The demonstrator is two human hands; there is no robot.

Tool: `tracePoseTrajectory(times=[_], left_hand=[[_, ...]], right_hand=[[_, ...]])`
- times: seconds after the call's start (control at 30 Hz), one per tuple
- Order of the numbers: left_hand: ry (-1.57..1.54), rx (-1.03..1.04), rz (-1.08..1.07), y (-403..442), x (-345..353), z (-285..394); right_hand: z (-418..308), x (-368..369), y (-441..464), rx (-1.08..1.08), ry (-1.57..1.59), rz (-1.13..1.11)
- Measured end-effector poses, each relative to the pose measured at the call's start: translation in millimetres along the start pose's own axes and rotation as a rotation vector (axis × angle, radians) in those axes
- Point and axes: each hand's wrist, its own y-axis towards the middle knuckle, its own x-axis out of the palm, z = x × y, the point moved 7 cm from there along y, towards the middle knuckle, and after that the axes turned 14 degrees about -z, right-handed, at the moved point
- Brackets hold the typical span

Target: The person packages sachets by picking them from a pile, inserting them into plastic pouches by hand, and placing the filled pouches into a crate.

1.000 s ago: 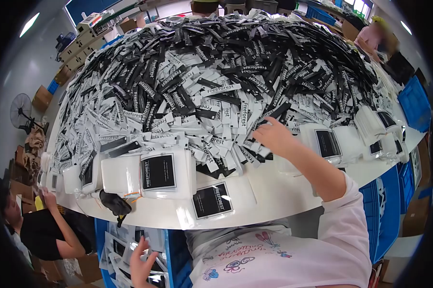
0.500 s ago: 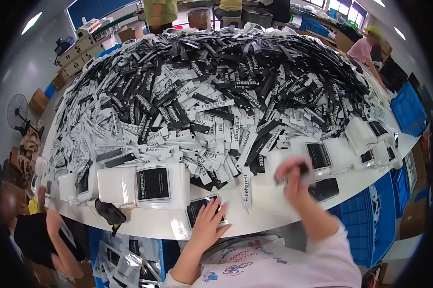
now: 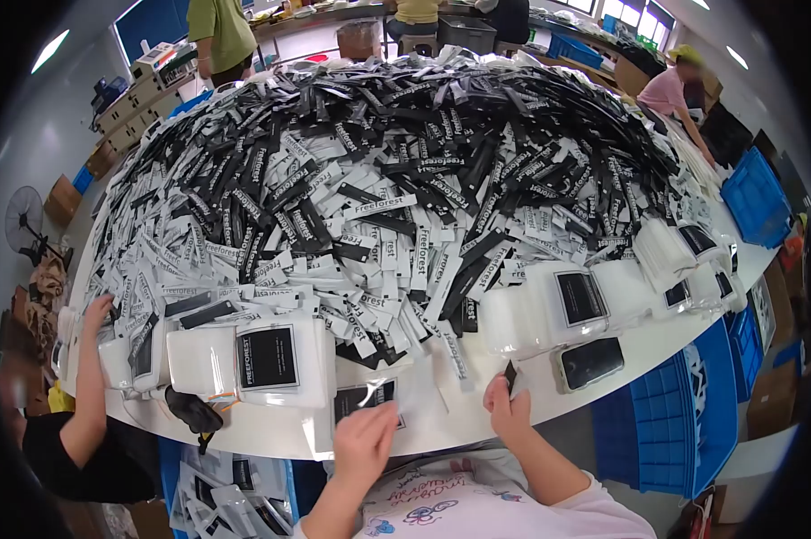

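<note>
At the table's front edge my left hand (image 3: pixel 366 443) has its fingers pinched together over a clear bag with a black label (image 3: pixel 353 401); what it grips is too small to make out. My right hand (image 3: pixel 508 406) is closed on a small black packet (image 3: pixel 510 375), just left of a phone (image 3: pixel 590 363) lying on the table. Beyond both hands rises a large heap of black and white packets (image 3: pixel 378 205). One white packet (image 3: pixel 453 350) lies between the heap and my hands.
Stacks of clear bags stand left (image 3: pixel 212 361) and right (image 3: pixel 513 322). A black object (image 3: pixel 192 410) lies by the left stack. A co-worker's arm (image 3: pixel 86 377) reaches in at the left. Blue crates (image 3: pixel 670 418) stand at the right; a bin of bags (image 3: pixel 230 494) is below.
My right hand has moved down and left to the front edge with the black packet. My left hand's spread fingers have drawn together. The co-worker's arm at the left now reaches to the heap.
</note>
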Motion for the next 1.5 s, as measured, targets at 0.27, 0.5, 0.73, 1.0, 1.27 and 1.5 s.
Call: tracePoseTrajectory(times=[0.27,0.5,0.73,1.0,1.27,1.5], left_hand=[[0.055,0.186,-0.23,-5,43,22],[-0.704,0.541,-0.013,41,-104,70],[-1.803,0.95,0.199,42,-157,126],[-1.924,1.17,0.601,38,-165,139],[-1.962,0.994,0.621,26,-148,141],[-1.973,1.039,0.586,37,-162,137]], right_hand=[[-11,30,-17,0.196,-0.173,-0.158],[-24,45,-16,0.018,-0.404,-0.178],[-42,66,-26,0.107,-0.512,-0.32],[-32,67,-31,0.071,-0.591,-0.311],[-26,71,-29,0.06,-0.615,-0.374],[-25,69,-29,0.041,-0.63,-0.355]])
